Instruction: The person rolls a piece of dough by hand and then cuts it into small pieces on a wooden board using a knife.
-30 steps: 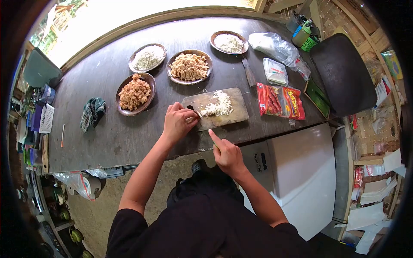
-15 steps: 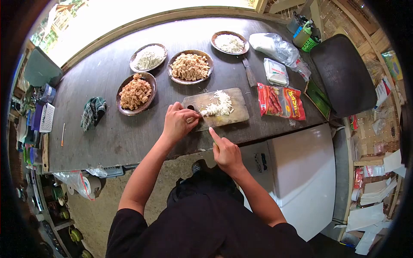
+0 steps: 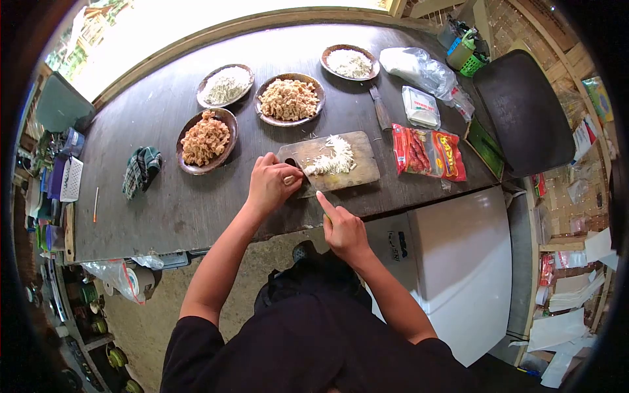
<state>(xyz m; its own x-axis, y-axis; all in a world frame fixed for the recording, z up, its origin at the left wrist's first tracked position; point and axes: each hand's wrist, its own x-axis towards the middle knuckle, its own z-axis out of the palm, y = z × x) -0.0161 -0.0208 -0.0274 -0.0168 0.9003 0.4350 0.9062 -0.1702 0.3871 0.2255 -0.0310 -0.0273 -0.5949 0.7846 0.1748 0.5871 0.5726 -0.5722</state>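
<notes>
A wooden cutting board [image 3: 363,160] lies near the table's front edge, with a pile of pale, thinly cut strips [image 3: 335,157] on it. My left hand [image 3: 272,183] is closed at the board's handle end, its fingertips pinching a small pale piece [image 3: 289,180] of what looks like the same food. My right hand [image 3: 345,232] grips a knife, index finger stretched along its back. The thin blade [image 3: 310,182] points up-left and meets the board right beside my left fingertips. Most of the knife's handle is hidden in my palm.
Behind the board stand plates of brown chunks [image 3: 288,100] [image 3: 204,141] and of white shreds [image 3: 226,86] [image 3: 349,63]. To the right lie a cleaver-like blade [image 3: 379,109], a red packet [image 3: 429,154] and plastic bags [image 3: 419,69]. A checked cloth [image 3: 143,171] sits left.
Both hands stay in nearly the same place, with only slight shifts at the fingers and the blade. The pile of strips looks much the same.
</notes>
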